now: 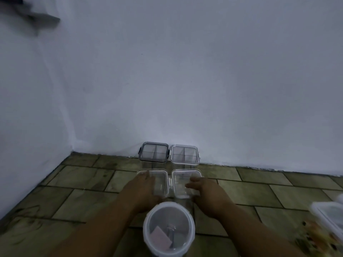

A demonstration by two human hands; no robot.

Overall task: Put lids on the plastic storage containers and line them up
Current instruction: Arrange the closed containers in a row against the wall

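Six containers show on the tiled floor [83, 182], and the step in hand seems to be seating lids on the middle pair or squaring that pair behind the round one. At the back of the frame's centre, against the wall [185, 80], stand the grey-lidded container [154, 152] and, just beside it on the right, the white-lidded container [184, 153], both apparently closed. In front of them sit the left clear container [157, 179] and the right clear container [182, 176], near each other with a white clip between. The left hand [146, 188] lies on the left one with fingers fairly straight along its outer edge, holding nothing. The right hand [206, 191] rests on the right one with fingers bent over its lid; whether it grips or only presses I cannot tell. The next move likely calls for even downward pressure until the side clips catch, then a nudge to bring both square with the back row. The round container [168, 229], lidded, at lower centre hides the near walls of the pair, and its contents, something pinkish and something metallic, are unclear. A cut-off container [330, 216] at the right edge is blurred, so whether its lid is shut is uncertain. A dark shape [40, 19] at upper left is unreadable.
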